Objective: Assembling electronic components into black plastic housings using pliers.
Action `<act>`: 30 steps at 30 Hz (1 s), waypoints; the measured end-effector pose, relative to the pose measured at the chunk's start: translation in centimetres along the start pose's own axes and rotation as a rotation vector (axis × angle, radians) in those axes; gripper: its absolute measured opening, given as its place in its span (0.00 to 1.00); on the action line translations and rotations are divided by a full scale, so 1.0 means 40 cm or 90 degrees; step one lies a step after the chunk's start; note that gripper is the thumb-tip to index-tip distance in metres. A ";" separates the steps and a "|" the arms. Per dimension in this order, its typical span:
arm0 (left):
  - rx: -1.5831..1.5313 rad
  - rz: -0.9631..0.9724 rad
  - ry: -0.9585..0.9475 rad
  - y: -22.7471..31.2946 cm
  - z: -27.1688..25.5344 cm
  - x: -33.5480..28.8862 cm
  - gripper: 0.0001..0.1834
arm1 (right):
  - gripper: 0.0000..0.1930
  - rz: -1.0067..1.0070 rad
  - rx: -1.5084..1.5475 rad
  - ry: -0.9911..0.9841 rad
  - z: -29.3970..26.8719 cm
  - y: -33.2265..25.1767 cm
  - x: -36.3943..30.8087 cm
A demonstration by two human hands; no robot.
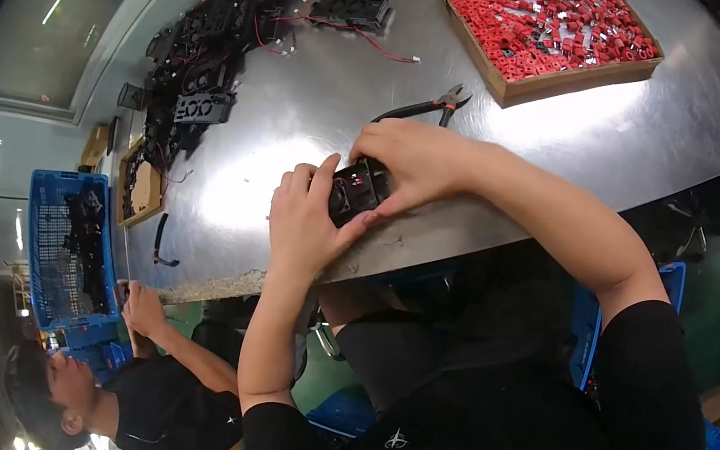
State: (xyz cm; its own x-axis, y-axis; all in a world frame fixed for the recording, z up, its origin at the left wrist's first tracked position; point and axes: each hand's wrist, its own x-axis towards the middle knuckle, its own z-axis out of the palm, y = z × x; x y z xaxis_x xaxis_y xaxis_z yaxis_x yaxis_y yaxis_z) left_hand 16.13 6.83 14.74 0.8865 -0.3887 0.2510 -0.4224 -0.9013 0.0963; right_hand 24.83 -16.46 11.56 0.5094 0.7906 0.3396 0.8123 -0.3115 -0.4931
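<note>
Near the front edge of the metal table, both my hands hold a small black plastic fan unit [355,192] with a little red showing on it. My left hand [301,217] grips its left side, thumb along the near edge. Around its right end wrap the fingers of my right hand [414,166], which hide part of it. Just beyond my right hand lie diagonal cutters [450,101] with dark handles, jaws apart. Farther back, a black twin-fan unit [351,9] rests with thin red wires trailing from it.
A shallow cardboard tray [506,91] of red plastic parts stands at the back right. Black fan units [212,34] are heaped along the left. At the left end are a small cardboard box [123,192], a black-handled tool [159,238], a blue crate [36,221] and a co-worker's hand [144,310].
</note>
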 end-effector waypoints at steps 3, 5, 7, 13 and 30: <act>-0.015 0.038 0.009 0.001 0.008 0.005 0.48 | 0.42 0.119 0.280 -0.013 -0.036 0.001 -0.003; -0.018 0.071 0.019 0.004 0.005 0.013 0.49 | 0.43 0.330 0.698 -0.031 -0.084 -0.023 0.008; -0.047 0.087 0.001 0.017 0.004 0.020 0.50 | 0.40 0.356 0.721 -0.029 -0.078 -0.022 0.013; -0.046 0.104 0.018 0.011 0.031 0.037 0.55 | 0.43 0.501 0.733 -0.065 -0.089 -0.020 0.008; -0.114 0.163 -0.033 0.006 0.042 0.160 0.50 | 0.40 0.665 0.650 -0.175 -0.155 0.057 -0.005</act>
State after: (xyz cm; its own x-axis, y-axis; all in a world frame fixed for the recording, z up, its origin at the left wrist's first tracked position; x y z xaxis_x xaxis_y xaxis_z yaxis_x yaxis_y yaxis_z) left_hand 22.02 3.78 14.74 0.7532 -0.6127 0.2395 -0.6561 -0.7262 0.2053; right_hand 28.36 -20.59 15.33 0.5594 0.5569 -0.6139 -0.4825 -0.3833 -0.7875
